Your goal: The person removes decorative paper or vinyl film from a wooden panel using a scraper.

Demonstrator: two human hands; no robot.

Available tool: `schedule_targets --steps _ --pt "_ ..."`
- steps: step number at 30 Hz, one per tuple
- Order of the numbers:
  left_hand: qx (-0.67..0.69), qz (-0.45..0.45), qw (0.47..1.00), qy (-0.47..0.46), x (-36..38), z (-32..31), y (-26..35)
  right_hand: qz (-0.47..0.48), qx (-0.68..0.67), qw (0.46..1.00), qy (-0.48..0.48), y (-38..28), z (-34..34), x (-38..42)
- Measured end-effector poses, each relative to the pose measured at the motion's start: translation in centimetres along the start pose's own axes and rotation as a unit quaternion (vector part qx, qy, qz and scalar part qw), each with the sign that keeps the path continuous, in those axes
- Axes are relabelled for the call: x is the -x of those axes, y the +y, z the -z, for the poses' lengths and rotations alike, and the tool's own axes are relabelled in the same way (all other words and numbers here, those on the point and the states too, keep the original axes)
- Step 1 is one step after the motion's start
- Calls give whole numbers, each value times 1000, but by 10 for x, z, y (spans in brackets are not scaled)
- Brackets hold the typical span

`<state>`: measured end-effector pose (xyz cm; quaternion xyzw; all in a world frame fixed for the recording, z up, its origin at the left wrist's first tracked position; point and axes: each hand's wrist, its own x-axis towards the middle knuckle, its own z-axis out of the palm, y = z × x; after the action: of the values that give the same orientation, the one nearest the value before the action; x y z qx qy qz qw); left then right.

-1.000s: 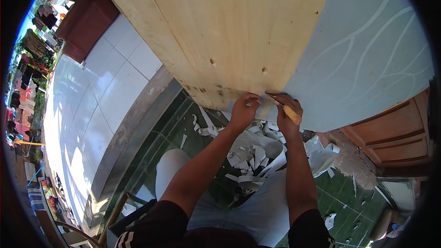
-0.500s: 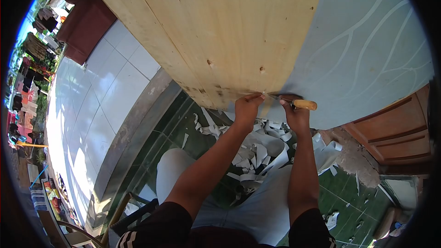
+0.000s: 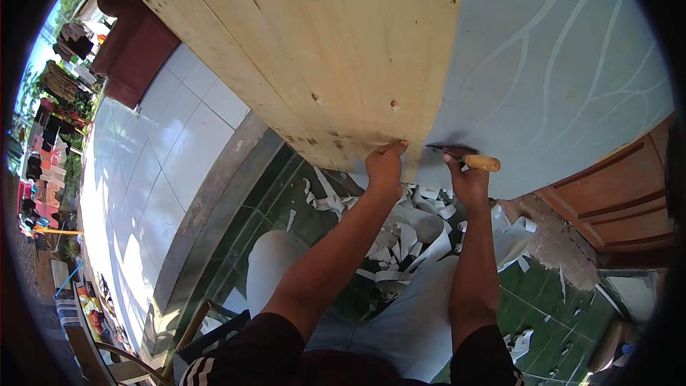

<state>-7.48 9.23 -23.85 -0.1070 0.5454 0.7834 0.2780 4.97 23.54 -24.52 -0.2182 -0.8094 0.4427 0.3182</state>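
A large panel stands before me, bare wood (image 3: 336, 43) on the left and a grey-blue covering with pale curved lines (image 3: 543, 64) on the right. Near its lower edge my right hand (image 3: 468, 179) is closed round a pointed metal tool with a wooden handle (image 3: 481, 163); the blade tip lies against the grey covering. My left hand (image 3: 386, 164) touches the bare wood with its fingertips, left of the blade. Its fingers are pressed together, and whatever they hold, if anything, is too small to name.
Peeled grey-white strips (image 3: 411, 236) lie in a heap on green floor tiles (image 3: 529, 307) below the panel. A raised step (image 3: 214, 171) and white tiles (image 3: 168, 136) are at left, with a maroon sofa (image 3: 136, 36). A brown wooden door (image 3: 614, 186) stands at right.
The blade and my right hand have moved right, away from my left hand. My left hand has shifted slightly, with its fingertips still at the wood. The view has shifted a little.
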Motion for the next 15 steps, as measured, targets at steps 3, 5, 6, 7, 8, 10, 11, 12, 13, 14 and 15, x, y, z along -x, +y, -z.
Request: schedule_targets --steps 3,5,6,7,8,10,11,12,13,14,15 --pt "31 -9 999 24 4 -7 1 16 -7 1000 9 8 -4 0" --pt "48 -16 998 32 3 -9 -2 -11 -26 1000 -2 4 -3 0" --pt "51 -21 998 32 1 -8 -6 -12 -29 1000 2 3 -4 0" --pt "54 -27 998 32 -1 -7 -10 -12 -32 999 6 2 -5 -1" --pt "57 -33 997 31 -4 -5 -13 -13 -35 999 11 3 -5 -2" --pt "32 -50 998 6 -11 8 -28 -6 -42 999 17 9 -6 -2" --pt "20 -60 998 -6 -13 16 -37 -2 -46 999 19 11 -8 -2" --pt "-8 -52 999 6 -8 22 -42 -1 -52 998 21 12 -10 -1" --pt "-37 -45 998 18 -1 28 -48 0 -58 998 23 12 -10 0" --pt "-65 -38 997 29 4 33 -52 2 -64 998 27 12 -10 -1" --pt "-89 -25 995 33 8 41 -59 -6 -71 997 24 11 -10 0"
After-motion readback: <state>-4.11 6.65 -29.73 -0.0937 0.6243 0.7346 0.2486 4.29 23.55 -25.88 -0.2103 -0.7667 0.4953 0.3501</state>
